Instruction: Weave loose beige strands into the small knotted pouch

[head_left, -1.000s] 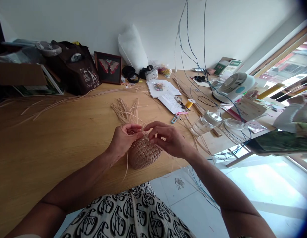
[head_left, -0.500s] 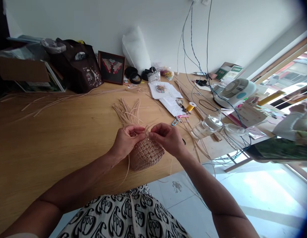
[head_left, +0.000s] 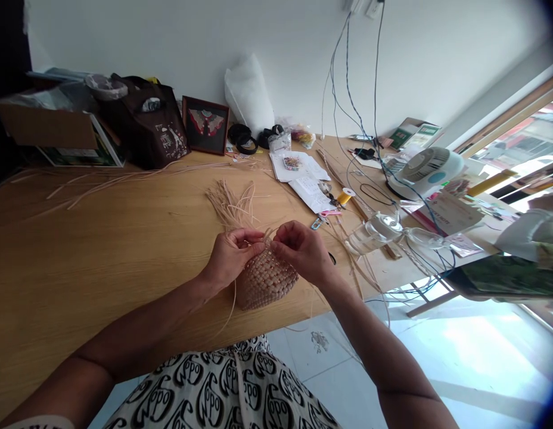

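Note:
A small woven basket [head_left: 266, 281] of pale pinkish strips rests on the table close to its front edge. Loose strip ends [head_left: 234, 202] fan out from its far side. With thumb and fingers pinched, my left hand [head_left: 232, 253] grips the basket's upper rim on the left. Opposite it, my right hand [head_left: 301, 250] pinches at the same rim, its thumb and index finger close to a short strip [head_left: 268, 233] that pokes up between the hands. The fingertips partly cover the rim. One thin strand curls down left of the basket.
Long strips [head_left: 124, 179] lie across the table [head_left: 80, 262] at the back left. Right of my hands are papers [head_left: 310, 189], a yellow thread spool [head_left: 345, 196], a glass jar [head_left: 370, 233], cables and a fan [head_left: 428, 170]. A dark bag [head_left: 146, 128] and a framed piece [head_left: 205, 125] stand at the wall.
The whole view has shifted slightly, so things sit a little lower and further right. Both hands stay pinched at the basket's rim, with only slight finger movement.

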A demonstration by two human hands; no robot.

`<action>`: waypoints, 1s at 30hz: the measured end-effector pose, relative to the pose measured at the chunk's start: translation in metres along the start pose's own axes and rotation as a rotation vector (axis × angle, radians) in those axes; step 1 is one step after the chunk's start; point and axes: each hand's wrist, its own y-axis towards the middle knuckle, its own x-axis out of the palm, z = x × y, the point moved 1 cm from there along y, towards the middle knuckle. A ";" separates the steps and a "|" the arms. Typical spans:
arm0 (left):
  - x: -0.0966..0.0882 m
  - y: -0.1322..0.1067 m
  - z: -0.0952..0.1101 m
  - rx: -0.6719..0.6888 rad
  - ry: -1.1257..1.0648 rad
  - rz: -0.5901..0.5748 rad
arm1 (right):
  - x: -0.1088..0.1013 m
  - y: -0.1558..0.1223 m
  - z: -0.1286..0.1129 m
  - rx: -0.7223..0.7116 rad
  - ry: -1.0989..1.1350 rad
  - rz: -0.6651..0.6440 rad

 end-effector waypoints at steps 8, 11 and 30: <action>0.000 0.000 0.001 0.006 0.022 -0.006 | 0.001 0.001 -0.002 0.003 -0.006 0.021; 0.000 0.000 0.002 0.002 0.038 -0.003 | 0.001 0.001 -0.002 0.005 0.003 0.015; 0.000 -0.003 0.001 0.094 0.125 -0.041 | 0.002 0.005 -0.001 0.043 0.057 -0.014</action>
